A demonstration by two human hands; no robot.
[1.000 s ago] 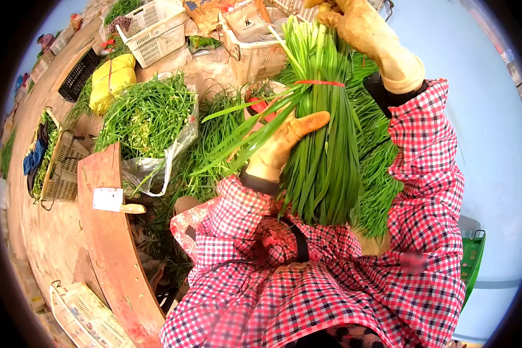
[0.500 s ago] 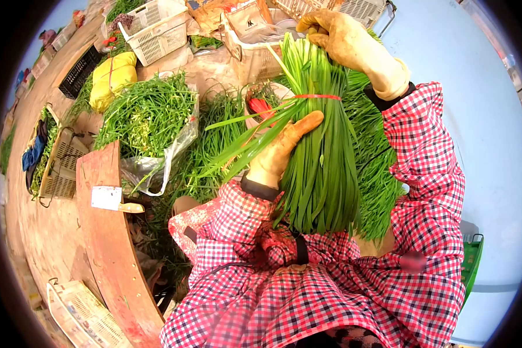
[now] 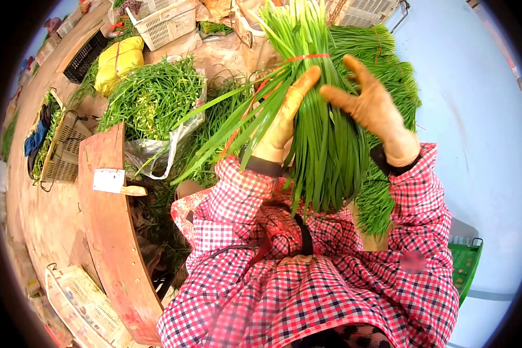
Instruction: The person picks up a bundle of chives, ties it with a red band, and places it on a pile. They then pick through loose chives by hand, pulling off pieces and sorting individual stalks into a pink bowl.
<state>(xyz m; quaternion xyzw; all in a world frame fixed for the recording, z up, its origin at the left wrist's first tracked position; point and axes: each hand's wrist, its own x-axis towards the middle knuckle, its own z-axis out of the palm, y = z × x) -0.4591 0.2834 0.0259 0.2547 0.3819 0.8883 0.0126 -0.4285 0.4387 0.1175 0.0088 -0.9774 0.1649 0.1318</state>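
Observation:
A bunch of garlic chives stands upright before my chest, pale stems at the top and leaves hanging down. A red band circles it below the stems. My gloved left hand supports the bunch from the left, thumb across its front and the other fingers hidden behind. Several loose leaves splay out over that wrist. On the right side, my gloved right hand is open, thumb and fingers spread close to the leaves. More tied chive bunches lie behind it.
At left, a cleaver lies on a wooden board. Loose greens fill a plastic bag beyond it. A yellow bundle, white crate and black crate stand farther back. A green crate is at right.
My right hand has come down from the stem tops to beside the leaves, and its fingers have spread. The bunch sits higher in view, with my left hand still on it.

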